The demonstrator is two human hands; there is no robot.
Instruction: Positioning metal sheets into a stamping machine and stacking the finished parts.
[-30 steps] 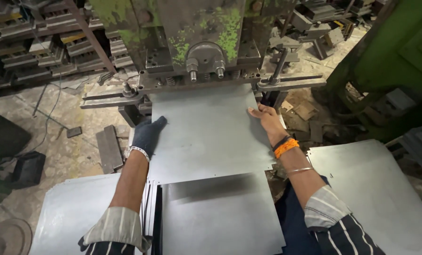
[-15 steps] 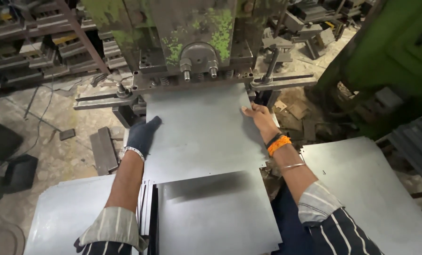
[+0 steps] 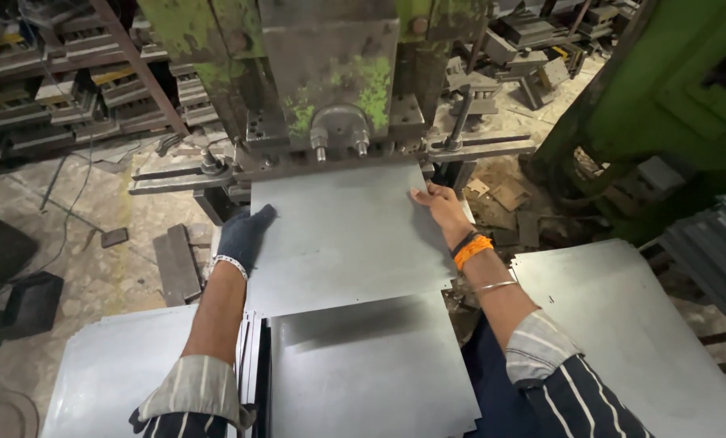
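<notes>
The steel sheet (image 3: 338, 235) lies flat with its far edge run in under the head of the green-flecked press (image 3: 330, 81), and its near edge overlaps the stack of sheets (image 3: 371, 373) in front of the person. The left hand (image 3: 243, 235), in a dark glove, lies on the sheet's left edge, fingers together and pressed flat on the top face with the palm wrapped at the edge. The right hand (image 3: 440, 207), bare, grips the right edge near the far corner, fingers spread on top; the thumb is hidden, so the pinch underneath cannot be confirmed. An orange band (image 3: 472, 250) and a thin bangle (image 3: 493, 285) sit on the right wrist.

Obstructions: two guide rails (image 3: 476, 148) extend left and right of the press bed, close to both hands. The ram with its two bolts (image 3: 338, 142) stands directly above the sheet's far edge.

Surroundings: further sheet stacks lie at lower left (image 3: 127, 365) and lower right (image 3: 622, 324). Racks of dies (image 3: 71, 89) line the left wall. A green machine frame (image 3: 663, 105) stands at right. Offcuts (image 3: 176, 264) lie on the dusty floor.
</notes>
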